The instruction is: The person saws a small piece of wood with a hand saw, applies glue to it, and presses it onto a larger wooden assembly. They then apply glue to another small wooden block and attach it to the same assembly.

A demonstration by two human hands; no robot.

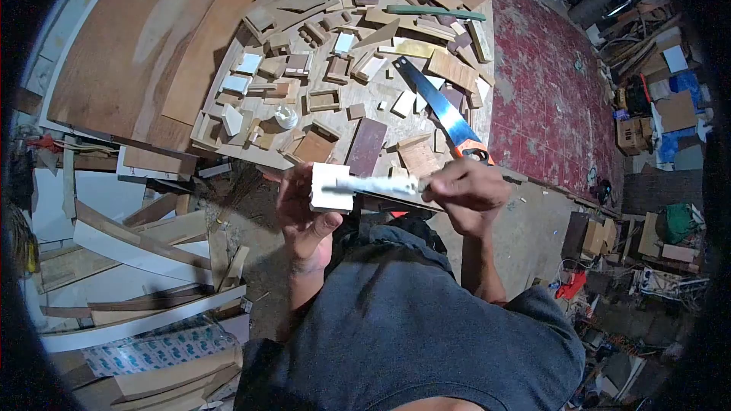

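Note:
My left hand [301,232] grips a small white block [330,196] at the table's near edge, with the thumb along its lower side and the fingers behind its left end. In my right hand [474,192], a white-coated stick [384,185] is pinched at its right end. It is blurred by motion, and its left end overlaps the block's face in this view. Just beyond the left hand, a small white cup [285,117] stands on the worktable among wood pieces. A handsaw [438,102] with an orange handle lies beyond the right hand.
Small wooden boxes [323,100] and offcuts cover much of the worktable, along with a green strip [435,11]. Large plywood sheets [145,38] lean at the left. Curved boards [141,236] are stacked below them. A red worn surface [544,99] lies to the right.

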